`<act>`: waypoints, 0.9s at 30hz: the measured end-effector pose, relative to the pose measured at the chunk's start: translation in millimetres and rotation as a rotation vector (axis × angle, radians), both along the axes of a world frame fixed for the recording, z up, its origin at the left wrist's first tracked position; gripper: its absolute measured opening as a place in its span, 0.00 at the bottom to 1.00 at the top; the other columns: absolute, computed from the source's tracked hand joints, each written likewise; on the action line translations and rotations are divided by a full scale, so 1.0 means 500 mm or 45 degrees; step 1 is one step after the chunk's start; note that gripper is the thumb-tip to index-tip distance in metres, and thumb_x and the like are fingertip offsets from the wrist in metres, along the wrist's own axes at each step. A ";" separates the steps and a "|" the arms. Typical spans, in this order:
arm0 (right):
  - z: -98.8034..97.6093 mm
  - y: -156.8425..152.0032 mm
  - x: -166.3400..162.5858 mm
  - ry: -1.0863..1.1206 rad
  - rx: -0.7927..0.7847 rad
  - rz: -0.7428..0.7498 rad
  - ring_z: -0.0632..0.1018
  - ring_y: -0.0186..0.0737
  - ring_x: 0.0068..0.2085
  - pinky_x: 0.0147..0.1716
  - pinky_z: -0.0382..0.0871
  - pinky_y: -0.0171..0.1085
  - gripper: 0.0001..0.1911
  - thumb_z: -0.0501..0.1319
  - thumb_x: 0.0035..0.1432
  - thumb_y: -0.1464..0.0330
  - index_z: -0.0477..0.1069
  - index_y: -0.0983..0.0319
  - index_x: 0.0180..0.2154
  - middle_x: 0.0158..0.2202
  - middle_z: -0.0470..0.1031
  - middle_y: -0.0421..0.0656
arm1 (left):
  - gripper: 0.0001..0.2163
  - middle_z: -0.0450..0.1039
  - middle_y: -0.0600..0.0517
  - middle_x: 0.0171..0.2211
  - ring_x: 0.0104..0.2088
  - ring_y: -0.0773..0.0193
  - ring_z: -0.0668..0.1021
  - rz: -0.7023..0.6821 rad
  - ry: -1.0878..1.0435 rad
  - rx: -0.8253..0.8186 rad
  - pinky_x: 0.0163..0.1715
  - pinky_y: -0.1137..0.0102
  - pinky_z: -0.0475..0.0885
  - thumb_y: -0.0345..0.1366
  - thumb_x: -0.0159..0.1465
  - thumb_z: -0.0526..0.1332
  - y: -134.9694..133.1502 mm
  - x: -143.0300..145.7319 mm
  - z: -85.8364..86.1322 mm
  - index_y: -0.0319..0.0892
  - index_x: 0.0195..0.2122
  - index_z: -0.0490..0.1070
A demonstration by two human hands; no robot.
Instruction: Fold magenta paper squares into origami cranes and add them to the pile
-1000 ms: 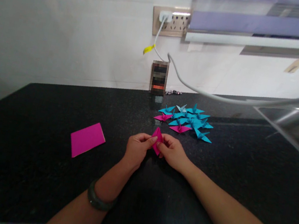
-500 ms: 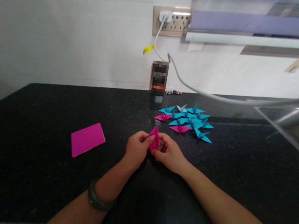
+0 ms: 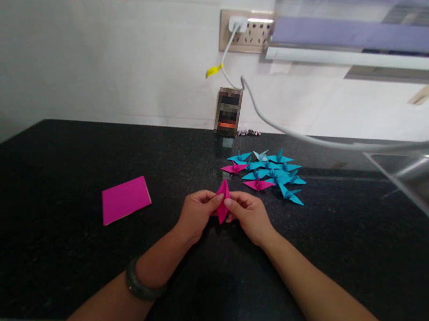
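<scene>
Between my two hands is a folded piece of pink origami paper (image 3: 221, 215), a narrow diamond with one point up and one down. My left hand (image 3: 197, 213) pinches its left side, thumb on the front. From the right, my right hand (image 3: 251, 216) grips the other edge, its thumb also lying on the front face. Fingers behind the paper are partly hidden. Just beyond my hands sits a group of folded paper cranes, several of them blue (image 3: 273, 174), with a pink crane (image 3: 258, 184) nearest and another pink crane (image 3: 234, 168) at the left.
A stack of pink paper squares (image 3: 125, 200) lies left on the black countertop (image 3: 56, 157). A phone (image 3: 228, 111) with a blurred screen leans against the wall. Its white cable runs from a wall socket (image 3: 255, 32). A metal sink edge (image 3: 416, 198) lies at the right.
My right thumb has moved up from the paper's lower edge to its middle. The lower point of the folded paper now shows below my fingers. My left hand has barely shifted.
</scene>
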State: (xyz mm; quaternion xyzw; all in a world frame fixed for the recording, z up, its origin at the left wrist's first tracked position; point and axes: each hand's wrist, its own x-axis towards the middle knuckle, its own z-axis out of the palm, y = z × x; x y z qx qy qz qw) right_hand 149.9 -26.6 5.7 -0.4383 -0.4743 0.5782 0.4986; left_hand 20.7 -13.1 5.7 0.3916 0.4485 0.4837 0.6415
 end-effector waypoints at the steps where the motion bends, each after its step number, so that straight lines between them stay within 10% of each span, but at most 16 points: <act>1: 0.001 -0.001 -0.001 -0.013 0.003 -0.018 0.68 0.26 0.19 0.19 0.64 0.28 0.14 0.63 0.45 0.61 0.74 0.64 0.32 0.20 0.71 0.37 | 0.11 0.69 0.55 0.17 0.18 0.71 0.70 -0.008 -0.001 -0.007 0.21 0.73 0.67 0.40 0.45 0.67 0.000 0.000 0.001 0.37 0.21 0.70; 11: -0.004 0.001 0.006 -0.262 0.044 -0.129 0.63 0.25 0.16 0.14 0.56 0.28 0.14 0.62 0.46 0.60 0.75 0.64 0.29 0.20 0.69 0.38 | 0.11 0.70 0.54 0.18 0.20 0.71 0.71 -0.101 0.059 -0.022 0.22 0.74 0.67 0.40 0.46 0.67 0.000 -0.004 -0.005 0.37 0.22 0.73; 27: -0.010 0.005 0.004 0.192 -0.117 -0.072 0.67 0.27 0.17 0.17 0.62 0.29 0.16 0.66 0.42 0.62 0.77 0.64 0.34 0.18 0.71 0.38 | 0.11 0.73 0.52 0.20 0.20 0.68 0.73 -0.098 -0.037 -0.022 0.25 0.71 0.70 0.40 0.48 0.66 0.002 -0.004 -0.003 0.36 0.26 0.75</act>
